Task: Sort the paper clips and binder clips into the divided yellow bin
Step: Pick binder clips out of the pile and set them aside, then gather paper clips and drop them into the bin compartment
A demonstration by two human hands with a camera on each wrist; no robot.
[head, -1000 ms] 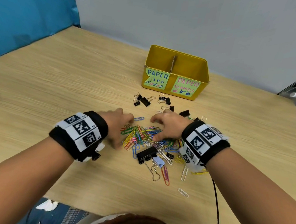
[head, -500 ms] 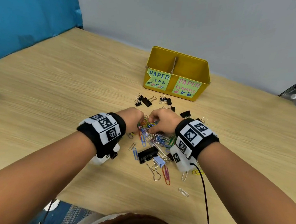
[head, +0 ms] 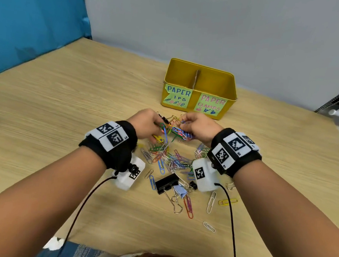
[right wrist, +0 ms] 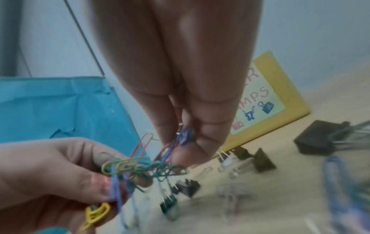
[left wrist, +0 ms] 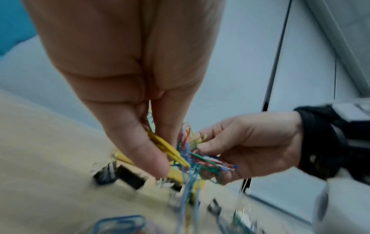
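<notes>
I have a tangled bunch of coloured paper clips (head: 172, 129) lifted off the desk (head: 66, 105), held between both hands just in front of the divided yellow bin (head: 199, 86), which stands near the desk's far edge. My left hand (head: 144, 124) pinches one side of the bunch, a yellow clip caught against the thumb in the left wrist view; my right hand (head: 199, 128) pinches the other side with fingertips closed on blue and red clips. A few strands hang down from the tangle.

Below my wrists the rest of the loose paper clips (head: 168, 158) lie scattered mid-desk, with a large black binder clip (head: 166, 183) toward the near edge and smaller black binder clips (right wrist: 258, 159) close by the bin's front wall.

I judge the step in hand to be carrying this handful to the bin. The next move calls for bringing it over the left compartment, behind the paper clips label (head: 178, 95), not the paper clamps label (head: 210, 106), and checking no binder clip is snagged in the bunch before letting go.
</notes>
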